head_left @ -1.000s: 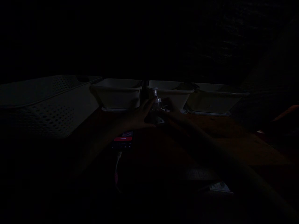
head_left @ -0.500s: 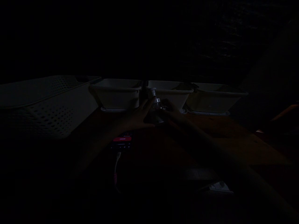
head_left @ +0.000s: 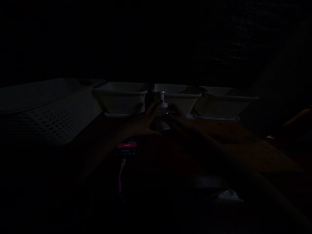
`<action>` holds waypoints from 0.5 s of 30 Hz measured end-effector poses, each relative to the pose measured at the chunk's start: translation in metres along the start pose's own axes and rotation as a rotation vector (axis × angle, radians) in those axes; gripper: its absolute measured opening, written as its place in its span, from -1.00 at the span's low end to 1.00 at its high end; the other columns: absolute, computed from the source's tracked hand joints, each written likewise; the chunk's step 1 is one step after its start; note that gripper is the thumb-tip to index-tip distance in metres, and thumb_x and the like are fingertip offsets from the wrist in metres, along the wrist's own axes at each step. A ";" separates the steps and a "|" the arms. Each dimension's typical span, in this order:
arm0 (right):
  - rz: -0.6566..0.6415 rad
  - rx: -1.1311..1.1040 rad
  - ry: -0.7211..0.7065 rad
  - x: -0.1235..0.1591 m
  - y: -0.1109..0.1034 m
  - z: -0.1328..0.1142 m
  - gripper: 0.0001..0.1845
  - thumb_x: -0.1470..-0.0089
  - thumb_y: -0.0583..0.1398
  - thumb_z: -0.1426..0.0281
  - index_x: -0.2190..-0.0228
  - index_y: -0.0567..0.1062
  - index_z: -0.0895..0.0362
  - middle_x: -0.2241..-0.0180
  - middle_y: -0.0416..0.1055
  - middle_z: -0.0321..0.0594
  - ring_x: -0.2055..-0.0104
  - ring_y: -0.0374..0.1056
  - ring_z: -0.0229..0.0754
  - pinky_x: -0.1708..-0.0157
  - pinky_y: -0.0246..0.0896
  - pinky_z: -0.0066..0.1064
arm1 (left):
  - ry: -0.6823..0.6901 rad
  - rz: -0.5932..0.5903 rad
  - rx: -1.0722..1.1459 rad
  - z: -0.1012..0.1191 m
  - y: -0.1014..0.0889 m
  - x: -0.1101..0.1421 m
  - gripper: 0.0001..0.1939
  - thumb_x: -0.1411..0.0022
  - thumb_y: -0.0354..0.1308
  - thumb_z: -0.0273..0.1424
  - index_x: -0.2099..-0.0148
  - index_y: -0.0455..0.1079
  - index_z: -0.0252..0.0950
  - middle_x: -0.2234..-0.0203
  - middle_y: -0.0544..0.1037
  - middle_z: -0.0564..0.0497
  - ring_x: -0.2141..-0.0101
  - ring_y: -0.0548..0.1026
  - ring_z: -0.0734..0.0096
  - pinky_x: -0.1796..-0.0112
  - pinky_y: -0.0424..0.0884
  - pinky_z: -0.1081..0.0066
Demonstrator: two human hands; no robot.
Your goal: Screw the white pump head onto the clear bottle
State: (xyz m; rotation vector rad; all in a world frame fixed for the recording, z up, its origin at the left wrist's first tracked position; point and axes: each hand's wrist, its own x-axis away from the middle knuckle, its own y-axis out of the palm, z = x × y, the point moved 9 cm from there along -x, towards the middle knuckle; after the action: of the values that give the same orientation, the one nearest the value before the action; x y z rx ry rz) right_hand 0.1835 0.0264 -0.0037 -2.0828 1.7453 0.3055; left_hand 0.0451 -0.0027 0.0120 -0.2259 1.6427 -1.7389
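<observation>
The picture is very dark. Between my two hands a clear bottle with a white pump-like top (head_left: pixel 164 105) stands upright, low over the wooden table (head_left: pixel 243 152). My left hand (head_left: pixel 147 122) wraps the bottle's left side, with its fingers up by the neck and its thumb low. On the opposite side, the fingers of my right hand (head_left: pixel 179 117) curl against the bottle. Their tips are hard to see in the dark.
Three pale tubs, the left tub (head_left: pixel 124 102), middle tub (head_left: pixel 185 100) and right tub (head_left: pixel 219 107), line the back. A white perforated basket (head_left: pixel 85 110) stands left. A lit phone (head_left: pixel 126 149) with a cable (head_left: pixel 121 170) lies nearer. A person's arm (head_left: pixel 298 118) shows far right.
The bottle has turned from a slight tilt to upright, and its top has shifted a little to the right. Both hands stay nearly in place around it.
</observation>
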 end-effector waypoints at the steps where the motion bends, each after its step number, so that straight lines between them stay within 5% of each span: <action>1: 0.002 -0.004 0.001 0.000 0.000 -0.001 -0.45 0.10 0.36 0.13 0.11 0.35 0.06 0.04 0.39 -0.14 -0.01 0.35 -0.01 -0.08 0.27 -0.04 | 0.001 0.002 -0.001 0.000 0.000 0.000 0.29 -0.02 0.34 -0.01 -0.42 -0.62 0.04 -0.43 -0.36 -0.21 -0.32 0.01 -0.34 -0.05 0.36 -0.01; 15: -0.006 -0.015 -0.021 0.000 0.002 0.000 -0.50 0.08 0.34 0.14 0.12 0.36 0.03 0.06 0.41 -0.14 -0.01 0.35 0.01 -0.08 0.28 -0.01 | 0.000 0.009 -0.009 0.000 -0.002 0.000 0.26 -0.03 0.34 -0.01 -0.42 -0.59 0.07 -0.42 -0.31 -0.20 -0.27 0.14 -0.30 -0.04 0.37 -0.02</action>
State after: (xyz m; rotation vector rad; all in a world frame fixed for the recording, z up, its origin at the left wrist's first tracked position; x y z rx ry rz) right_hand 0.1815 0.0259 -0.0043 -2.0872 1.7295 0.3390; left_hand 0.0445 -0.0025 0.0135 -0.2219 1.6494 -1.7249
